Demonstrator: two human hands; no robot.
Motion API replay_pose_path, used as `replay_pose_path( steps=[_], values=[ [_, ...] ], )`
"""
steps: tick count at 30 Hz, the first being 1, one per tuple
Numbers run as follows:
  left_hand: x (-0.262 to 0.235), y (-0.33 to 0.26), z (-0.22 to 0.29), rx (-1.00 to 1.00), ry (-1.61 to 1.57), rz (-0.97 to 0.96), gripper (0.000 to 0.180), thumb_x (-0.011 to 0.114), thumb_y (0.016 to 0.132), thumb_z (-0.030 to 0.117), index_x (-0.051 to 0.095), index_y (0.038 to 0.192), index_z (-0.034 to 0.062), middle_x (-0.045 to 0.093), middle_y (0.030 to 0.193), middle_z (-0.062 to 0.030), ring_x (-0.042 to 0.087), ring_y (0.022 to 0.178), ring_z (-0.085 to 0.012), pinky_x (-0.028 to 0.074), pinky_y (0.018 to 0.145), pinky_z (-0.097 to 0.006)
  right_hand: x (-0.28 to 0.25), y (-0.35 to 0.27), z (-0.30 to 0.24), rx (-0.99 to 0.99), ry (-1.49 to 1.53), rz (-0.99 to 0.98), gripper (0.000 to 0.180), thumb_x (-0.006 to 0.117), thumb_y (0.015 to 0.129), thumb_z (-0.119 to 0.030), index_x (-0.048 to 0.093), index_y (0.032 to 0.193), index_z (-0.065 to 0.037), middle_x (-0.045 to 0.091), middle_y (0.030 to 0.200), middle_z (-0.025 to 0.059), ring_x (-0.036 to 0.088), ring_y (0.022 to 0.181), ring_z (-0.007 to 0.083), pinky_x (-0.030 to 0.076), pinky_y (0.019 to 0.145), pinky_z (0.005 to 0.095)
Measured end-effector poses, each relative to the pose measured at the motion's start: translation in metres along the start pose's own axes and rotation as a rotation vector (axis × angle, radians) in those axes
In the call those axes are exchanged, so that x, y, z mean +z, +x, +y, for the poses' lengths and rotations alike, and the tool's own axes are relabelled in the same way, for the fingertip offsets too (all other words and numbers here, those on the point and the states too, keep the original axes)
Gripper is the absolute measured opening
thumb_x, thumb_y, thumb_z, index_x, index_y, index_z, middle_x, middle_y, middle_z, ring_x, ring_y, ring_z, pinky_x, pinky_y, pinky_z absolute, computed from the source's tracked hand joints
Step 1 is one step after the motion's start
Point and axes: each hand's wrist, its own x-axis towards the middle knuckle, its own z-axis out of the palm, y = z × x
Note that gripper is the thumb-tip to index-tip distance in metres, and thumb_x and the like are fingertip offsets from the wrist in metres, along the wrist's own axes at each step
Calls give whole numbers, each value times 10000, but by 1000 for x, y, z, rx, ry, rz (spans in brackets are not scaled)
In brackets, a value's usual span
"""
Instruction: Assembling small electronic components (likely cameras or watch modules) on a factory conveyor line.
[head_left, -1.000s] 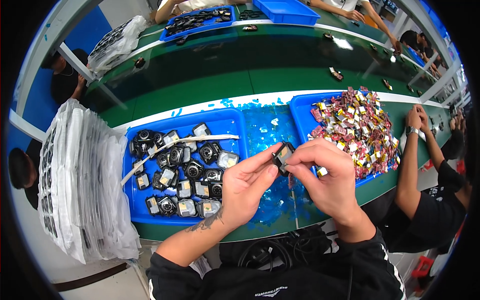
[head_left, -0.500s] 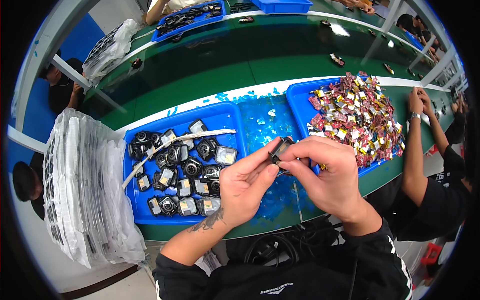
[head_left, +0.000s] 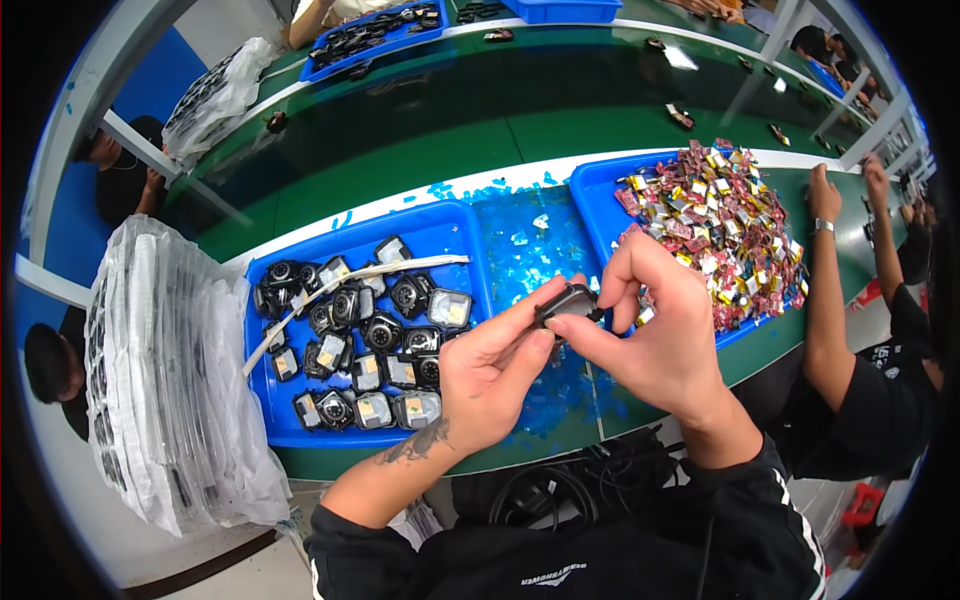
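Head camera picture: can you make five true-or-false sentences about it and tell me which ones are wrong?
1. The left hand's grip holds a black smartwatch case. True.
2. A whitish strip lies across the left tray. True.
3. The left tray is red. False: it is blue.
4. Small reddish circuit boards are heaped in the right tray. True.
5. The right hand's grip rests inside the left tray. False: the right hand's grip is up at the smartwatch case.

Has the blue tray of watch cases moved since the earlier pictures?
No: the left blue tray keeps its place against the white strip; only the camera's view has shifted slightly.
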Motion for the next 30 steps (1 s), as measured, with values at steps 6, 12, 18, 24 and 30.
replay_pose_path(
  steps=[6,12,18,24,30],
  values=[
    [0,3,-3,-74,-198,7,421,518,969,7,431,1370,-88,559,1313,-180,552,1195,-195,446,1012,-308,13,-6,10,-180,42,128,342,820,622,-32,523,787,-70,527,745,63,521,648,212,424,590,317],
    [7,10,2,-115,-401,144,409,541,949,2,443,1339,-70,604,1204,-154,599,1091,-171,484,939,-290,27,-35,5,-413,-180,91,392,778,616,5,625,962,-96,569,933,81,579,842,270,462,694,367],
    [10,3,2,119,-19,165,356,526,944,-17,512,1299,-20,597,1215,-163,585,1131,-183,473,946,-305,17,-31,6,25,481,134,223,709,774,96,614,964,28,641,889,108,667,810,177,561,688,278],
    [5,9,17,411,701,-18,379,616,813,-115,642,1180,-28,606,1203,-208,684,933,-249,565,763,-296,3,-28,7,246,913,-24,166,642,866,75,578,1019,72,644,956,115,671,867,148,574,755,258],
    [-2,13,11,603,957,-58,352,706,722,-76,688,1069,-16,652,1104,-180,694,890,-286,594,732,-334,-5,-30,14,280,836,-148,94,618,896,45,594,986,59,655,947,98,656,875,114,557,742,231]
  ],
)
